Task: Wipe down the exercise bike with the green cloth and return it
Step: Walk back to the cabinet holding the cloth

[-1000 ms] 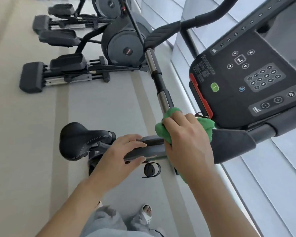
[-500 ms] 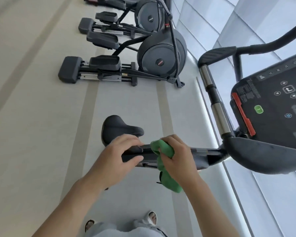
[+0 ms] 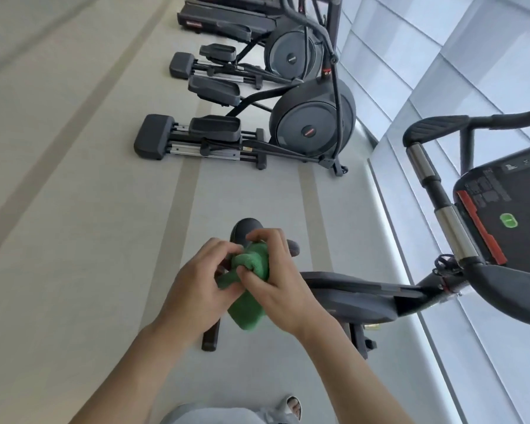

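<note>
Both hands hold the green cloth bunched between them, just in front of the exercise bike's saddle and lifted clear of the frame bar that runs from the saddle toward the console. The left hand pinches a fold of the cloth between thumb and curled fingers; the right hand has its fingers curled over the top of the wad and its thumb pressed into it. No part of the cloth touches the bike, so this looks like a pause to regather or refold it between wiping passes. The next move probably calls for a fresh face of the cloth, one hand taking it, and pressing it to the saddle directly behind the hands.
</note>
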Action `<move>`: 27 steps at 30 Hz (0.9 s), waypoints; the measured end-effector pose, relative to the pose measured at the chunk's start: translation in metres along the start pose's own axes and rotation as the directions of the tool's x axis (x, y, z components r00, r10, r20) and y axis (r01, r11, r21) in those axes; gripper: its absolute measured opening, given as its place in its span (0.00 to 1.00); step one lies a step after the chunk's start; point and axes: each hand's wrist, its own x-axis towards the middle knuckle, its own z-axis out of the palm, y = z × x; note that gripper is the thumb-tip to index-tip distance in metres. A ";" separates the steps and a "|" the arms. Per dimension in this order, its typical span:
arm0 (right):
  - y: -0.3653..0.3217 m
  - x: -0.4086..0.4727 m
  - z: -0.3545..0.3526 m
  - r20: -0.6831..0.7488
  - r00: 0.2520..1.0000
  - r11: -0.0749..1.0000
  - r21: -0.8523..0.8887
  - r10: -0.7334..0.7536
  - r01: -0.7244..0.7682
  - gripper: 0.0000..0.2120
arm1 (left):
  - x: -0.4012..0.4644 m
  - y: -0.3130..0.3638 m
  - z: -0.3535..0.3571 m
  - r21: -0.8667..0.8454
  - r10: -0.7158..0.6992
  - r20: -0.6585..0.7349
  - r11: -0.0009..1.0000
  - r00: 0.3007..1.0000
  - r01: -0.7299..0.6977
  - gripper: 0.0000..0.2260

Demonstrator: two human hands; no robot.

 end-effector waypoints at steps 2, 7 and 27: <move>-0.003 0.002 0.003 0.035 0.999 0.999 0.046 0.019 -0.021 0.20 | 0.000 -0.004 -0.009 0.034 0.016 -0.052 0.999 0.999 -0.014 0.09; 0.001 0.008 -0.007 0.063 0.997 0.999 -0.006 -0.037 0.038 0.28 | 0.008 -0.004 -0.016 0.019 -0.010 -0.119 1.000 0.993 0.012 0.10; 0.047 0.092 -0.074 0.126 0.971 0.978 -0.036 -0.201 0.207 0.28 | 0.009 0.050 0.019 0.255 -0.150 -0.486 0.918 0.861 0.305 0.09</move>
